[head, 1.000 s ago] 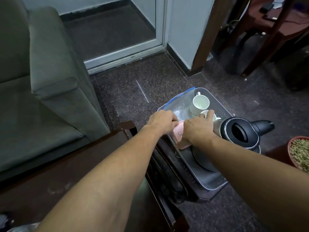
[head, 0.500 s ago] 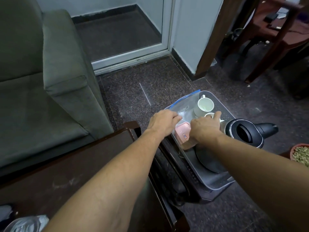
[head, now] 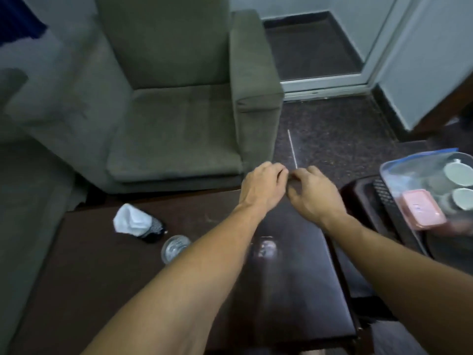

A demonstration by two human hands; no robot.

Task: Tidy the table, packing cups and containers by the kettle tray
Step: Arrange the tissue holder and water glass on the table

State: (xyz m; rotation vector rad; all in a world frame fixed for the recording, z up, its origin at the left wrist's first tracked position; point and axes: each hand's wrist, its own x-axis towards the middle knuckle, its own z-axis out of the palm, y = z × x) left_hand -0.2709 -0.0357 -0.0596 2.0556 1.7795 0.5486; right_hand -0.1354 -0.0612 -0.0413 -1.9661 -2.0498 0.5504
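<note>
— What is lying on the left of the dark wooden table point(head: 102, 265)?
— A crumpled white cloth point(head: 133, 220) and a clear plastic cup point(head: 175, 248).
— And the hands?
— The left hand point(head: 263, 188) and right hand point(head: 313, 196) are hovering close together at the far edge, fingers loosely curled and empty. At far right, a pink rectangular container point(head: 422, 212) and two white ceramic cups point(head: 458, 172) are sitting with a clear blue-edged plastic bag point(head: 409, 170).

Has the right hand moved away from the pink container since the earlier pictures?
Yes. The right hand has left the pink container and drawn leftward, now above the dark table's far edge.
</note>
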